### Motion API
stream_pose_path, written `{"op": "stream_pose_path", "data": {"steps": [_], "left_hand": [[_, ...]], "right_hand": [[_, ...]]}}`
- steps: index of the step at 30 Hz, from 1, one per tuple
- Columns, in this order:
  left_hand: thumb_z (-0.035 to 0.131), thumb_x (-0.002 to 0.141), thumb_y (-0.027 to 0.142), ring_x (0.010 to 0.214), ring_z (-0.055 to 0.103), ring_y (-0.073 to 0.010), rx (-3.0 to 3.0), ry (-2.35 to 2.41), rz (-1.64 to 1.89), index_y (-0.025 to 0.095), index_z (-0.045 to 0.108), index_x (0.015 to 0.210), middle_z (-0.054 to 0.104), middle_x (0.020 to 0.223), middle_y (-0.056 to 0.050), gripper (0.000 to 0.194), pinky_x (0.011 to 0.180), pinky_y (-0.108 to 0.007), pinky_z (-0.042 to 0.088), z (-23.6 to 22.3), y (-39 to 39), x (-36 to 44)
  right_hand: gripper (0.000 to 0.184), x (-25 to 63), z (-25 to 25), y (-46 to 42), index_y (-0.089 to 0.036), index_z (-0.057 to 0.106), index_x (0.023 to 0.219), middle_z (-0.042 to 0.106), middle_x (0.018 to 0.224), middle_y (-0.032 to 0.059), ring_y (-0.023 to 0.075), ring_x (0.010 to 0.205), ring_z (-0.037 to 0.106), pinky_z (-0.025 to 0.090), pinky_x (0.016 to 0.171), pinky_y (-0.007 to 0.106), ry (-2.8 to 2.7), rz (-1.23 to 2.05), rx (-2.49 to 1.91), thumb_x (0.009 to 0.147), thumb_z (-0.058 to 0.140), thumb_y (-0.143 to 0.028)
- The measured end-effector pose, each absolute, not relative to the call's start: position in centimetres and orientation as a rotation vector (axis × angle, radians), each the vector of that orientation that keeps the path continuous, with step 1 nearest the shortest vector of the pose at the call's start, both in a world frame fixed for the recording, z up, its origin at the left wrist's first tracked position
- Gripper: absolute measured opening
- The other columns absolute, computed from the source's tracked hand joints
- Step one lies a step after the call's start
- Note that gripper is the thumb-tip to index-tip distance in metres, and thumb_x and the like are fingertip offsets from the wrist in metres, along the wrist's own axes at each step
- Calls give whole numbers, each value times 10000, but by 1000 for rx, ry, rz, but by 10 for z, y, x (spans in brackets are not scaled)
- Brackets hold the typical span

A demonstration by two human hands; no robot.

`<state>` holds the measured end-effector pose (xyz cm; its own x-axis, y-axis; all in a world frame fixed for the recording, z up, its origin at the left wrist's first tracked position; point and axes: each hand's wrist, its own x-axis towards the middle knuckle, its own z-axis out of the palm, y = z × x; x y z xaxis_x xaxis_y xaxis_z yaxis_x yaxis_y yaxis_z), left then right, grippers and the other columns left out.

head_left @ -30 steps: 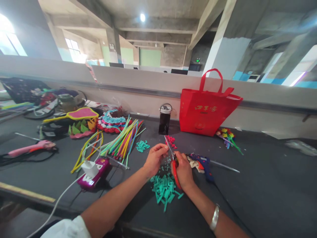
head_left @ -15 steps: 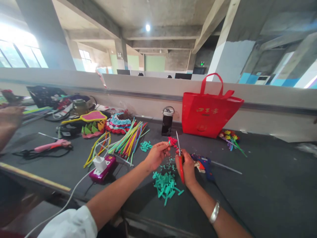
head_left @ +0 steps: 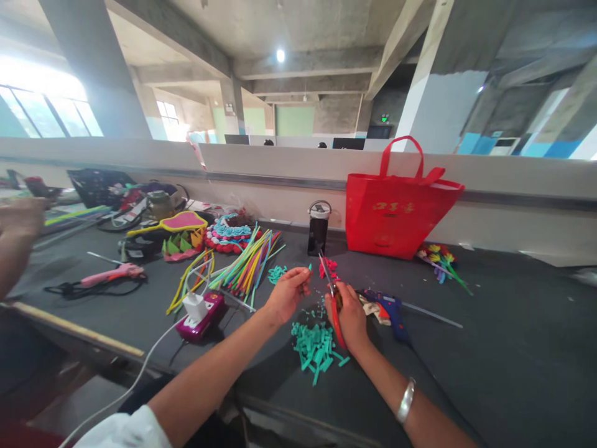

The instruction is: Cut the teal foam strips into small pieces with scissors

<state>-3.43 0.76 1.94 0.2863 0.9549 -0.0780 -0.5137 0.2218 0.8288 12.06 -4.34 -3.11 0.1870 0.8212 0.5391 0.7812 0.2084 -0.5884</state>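
Note:
Between its thumb and fingers, my left hand pinches a small green piece, whose tip sticks up. My right hand is closed round red-handled scissors, with the blades pointing up and away from me. The blades stand apart from the green piece. Beyond them lies a small heap of red pieces. Below my hands is a pile of cut green strips, with tiny scraps scattered above it. A smaller green heap lies past my left hand.
A blue glue gun lies right of my right hand. Colourful pipe cleaners and a purple power strip are on the left. A black bottle and red bag stand behind. Another person's hand shows far left.
The green piece in my left hand now shows apart from the red heap. The scissor blades tilt further left and look closer together. The whole view has shifted slightly.

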Motion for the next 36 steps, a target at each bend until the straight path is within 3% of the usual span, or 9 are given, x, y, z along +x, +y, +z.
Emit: {"op": "stream_pose_path", "data": {"steps": [4, 10, 20, 36], "left_hand": [[804, 610, 272, 525, 486, -63, 762, 594, 1121, 147, 629, 752, 565, 641, 31, 259, 566, -224, 399, 19, 6, -9], [758, 663, 299, 522, 439, -70, 777, 493, 1142, 149, 576, 691, 501, 573, 37, 237, 549, -218, 352, 11, 8, 11], [728, 687, 334, 506, 390, -77, 778, 501, 1156, 172, 504, 674, 434, 549, 54, 277, 546, -227, 337, 8, 2, 11], [664, 768, 384, 552, 373, -83, 1004, 585, 1247, 166, 546, 730, 456, 604, 39, 250, 559, -219, 309, 4, 4, 7]], "right_hand": [[292, 123, -28, -43, -233, 562, 1140, 556, 953, 25, 150, 727, 579, 391, 609, 236, -1605, -49, -1711, 854, 512, -263], [374, 131, -25, -37, -275, 556, 1171, 514, 943, 15, 139, 698, 552, 339, 572, 233, -1613, -163, -1854, 810, 548, -176], [380, 127, -26, -35, -269, 562, 1172, 497, 928, 10, 140, 719, 548, 348, 596, 234, -1628, -143, -1856, 803, 571, -178], [406, 124, -21, -40, -284, 528, 1216, 505, 978, 6, 140, 759, 552, 322, 600, 233, -1667, -140, -1933, 819, 589, -229]]}}
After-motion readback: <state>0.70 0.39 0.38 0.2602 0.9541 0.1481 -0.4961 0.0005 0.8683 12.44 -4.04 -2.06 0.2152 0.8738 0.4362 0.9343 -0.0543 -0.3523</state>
